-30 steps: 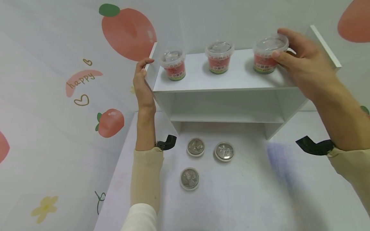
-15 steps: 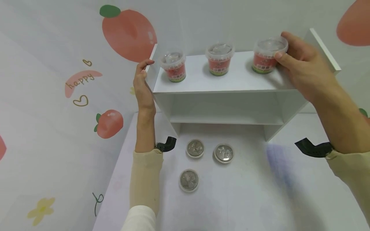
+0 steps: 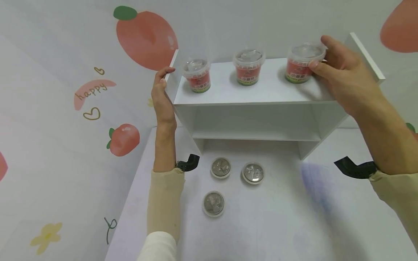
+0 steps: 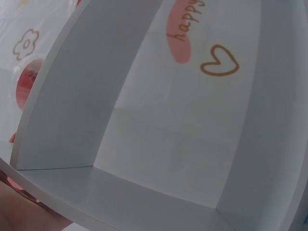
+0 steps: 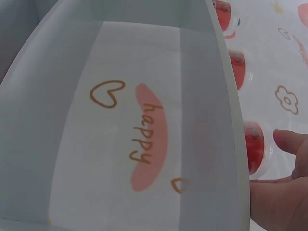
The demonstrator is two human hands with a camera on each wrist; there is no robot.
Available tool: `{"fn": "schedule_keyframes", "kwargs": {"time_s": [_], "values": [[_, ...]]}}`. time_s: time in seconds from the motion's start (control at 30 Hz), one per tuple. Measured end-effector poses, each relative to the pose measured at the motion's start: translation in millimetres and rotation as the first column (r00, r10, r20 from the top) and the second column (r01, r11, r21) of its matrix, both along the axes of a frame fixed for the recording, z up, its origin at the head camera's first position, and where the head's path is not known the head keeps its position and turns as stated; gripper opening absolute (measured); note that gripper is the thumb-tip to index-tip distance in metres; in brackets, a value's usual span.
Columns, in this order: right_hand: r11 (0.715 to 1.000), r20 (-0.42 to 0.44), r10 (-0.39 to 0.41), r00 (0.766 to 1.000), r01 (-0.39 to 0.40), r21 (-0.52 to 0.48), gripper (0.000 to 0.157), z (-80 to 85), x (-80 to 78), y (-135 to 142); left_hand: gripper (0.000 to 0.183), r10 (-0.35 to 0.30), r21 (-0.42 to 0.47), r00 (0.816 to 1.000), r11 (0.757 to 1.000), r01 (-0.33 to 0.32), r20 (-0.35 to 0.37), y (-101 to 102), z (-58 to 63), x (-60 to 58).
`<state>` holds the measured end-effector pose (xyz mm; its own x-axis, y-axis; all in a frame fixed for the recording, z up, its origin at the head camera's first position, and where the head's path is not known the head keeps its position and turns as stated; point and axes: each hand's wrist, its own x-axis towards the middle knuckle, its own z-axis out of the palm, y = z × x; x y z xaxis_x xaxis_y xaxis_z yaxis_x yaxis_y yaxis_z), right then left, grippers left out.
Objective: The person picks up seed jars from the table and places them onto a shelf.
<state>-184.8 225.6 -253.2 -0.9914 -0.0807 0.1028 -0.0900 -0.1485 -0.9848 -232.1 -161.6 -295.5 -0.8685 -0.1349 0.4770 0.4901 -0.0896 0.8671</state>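
My right hand [image 3: 351,72] is at the right-hand lidded plastic cup [image 3: 298,72], which has a red label and stands on the top of a white shelf unit [image 3: 228,94]. The thumb lies against the cup's front right side, and the index finger reaches up behind the clear lid. Other fingers are hidden behind the cup. With curled fingers, my left hand [image 3: 163,94] grips the raised left side panel of the shelf unit. Two matching cups stand on the same board, a left cup [image 3: 199,81] and a middle cup [image 3: 247,74]. The right wrist view shows the right hand [image 5: 281,192] beside the right-hand cup [image 5: 254,149].
Three round silver coin-like discs lie on the white table [image 3: 267,224] in front of the unit: a back left disc [image 3: 220,167], a right disc [image 3: 253,172] and a front disc [image 3: 213,203]. Behind stands a white wall with fruit prints [image 3: 147,40].
The right-hand cup has shifted very slightly back on the board. The right index finger has moved off the lid toward the right. My left hand keeps its place on the panel.
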Motion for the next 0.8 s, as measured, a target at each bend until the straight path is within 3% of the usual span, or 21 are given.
{"fn": "schedule_keyframes", "kwargs": {"time_s": [0.13,0.27,0.47,0.57,0.67,0.8], "values": [[0.98,0.011,-0.075,0.997,0.072,0.188,0.075,5.3,5.2,1.1,0.044,0.017,-0.009,1.0,1.0,-0.017,0.013,-0.3,-0.3,1.4],[0.911,-0.012,-0.142,0.99,0.135,0.39,0.075,12.4,11.7,1.1,0.045,0.019,0.003,1.0,1.0,-0.019,0.023,-0.2,0.5,3.3],[0.89,-0.062,-0.174,0.983,0.184,0.417,0.074,17.6,19.4,0.5,0.045,0.026,-0.035,0.997,0.999,-0.023,0.079,-3.1,3.2,10.4],[0.889,-0.091,-0.178,0.98,0.2,0.411,0.075,19.7,22.4,0.6,0.044,0.031,-0.067,0.995,0.997,-0.025,0.093,-3.9,9.3,20.3],[0.924,-0.104,-0.176,0.979,0.201,0.325,0.076,20.9,25.1,2.1,0.044,0.036,-0.088,0.995,0.996,-0.028,0.096,-1.3,18.3,31.1],[0.94,-0.111,-0.183,0.977,0.206,0.271,0.077,22.8,27.5,2.3,0.041,0.048,-0.064,0.993,0.997,-0.041,0.109,0.9,24.3,37.5]]}}
